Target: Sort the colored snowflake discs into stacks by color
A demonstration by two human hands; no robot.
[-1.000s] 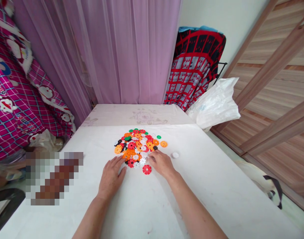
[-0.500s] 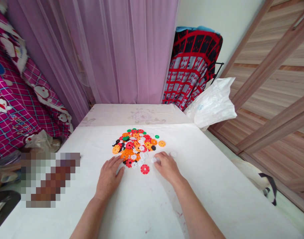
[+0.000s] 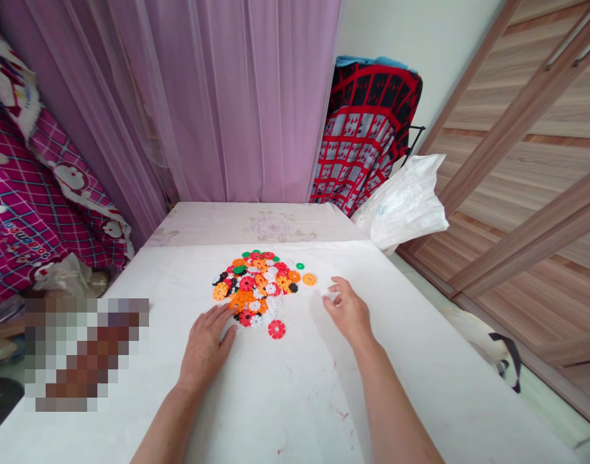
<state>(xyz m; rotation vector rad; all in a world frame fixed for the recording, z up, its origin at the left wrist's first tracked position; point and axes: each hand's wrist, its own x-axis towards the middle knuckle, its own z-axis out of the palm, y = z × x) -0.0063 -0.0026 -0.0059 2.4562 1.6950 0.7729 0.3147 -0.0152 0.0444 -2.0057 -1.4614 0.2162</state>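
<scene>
Your left hand (image 3: 205, 345) lies flat, fingers spread, beside a heap of flower-shaped plastic discs (image 3: 256, 287): orange, red, white, green, black. Your right hand (image 3: 347, 312) pinches a white disc (image 3: 329, 294).

No wording could be read with certainty: the pink patterned bedding (image 3: 19, 219) far left of the left hand (image 3: 205, 345) carried small lettering too blurred to make out, and the white bag (image 3: 405, 203) beyond the right hand (image 3: 347, 312) bore an illegible blue mark.

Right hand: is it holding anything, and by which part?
The right hand pinches a small white disc by its edge between thumb and fingers; the grip is partly hidden. The left hand lies flat, holding nothing.
</scene>
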